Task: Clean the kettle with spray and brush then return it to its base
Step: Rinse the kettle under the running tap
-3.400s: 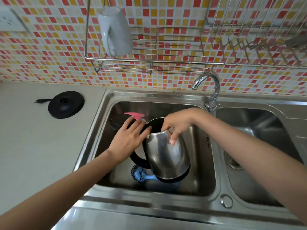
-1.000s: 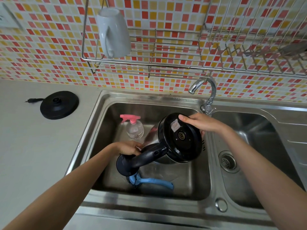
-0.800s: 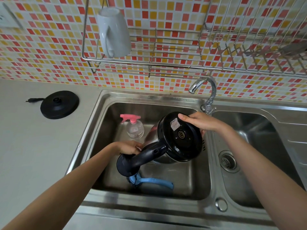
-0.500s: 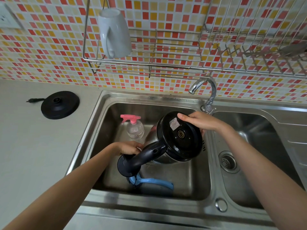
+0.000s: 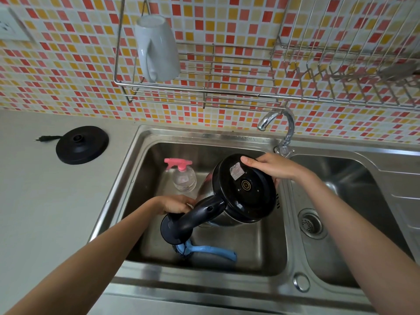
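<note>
The kettle (image 5: 244, 189) is tipped upside down over the left basin of the steel sink (image 5: 284, 223), its round black underside with a white label facing up and its black handle pointing down-left. The right hand (image 5: 270, 167) has its fingers clamped on the rim of the underside; the left hand (image 5: 175, 203) grips the kettle near the handle top, its fingers mostly hidden. A pink-topped spray bottle (image 5: 183, 175) and blue brush (image 5: 204, 250) sit in the basin. The black base (image 5: 82, 144) rests on the grey counter (image 5: 45, 212), below a mosaic-tiled wall (image 5: 68, 76).

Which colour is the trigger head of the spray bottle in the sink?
Pink, seen best in the head view: spray bottle.
</note>
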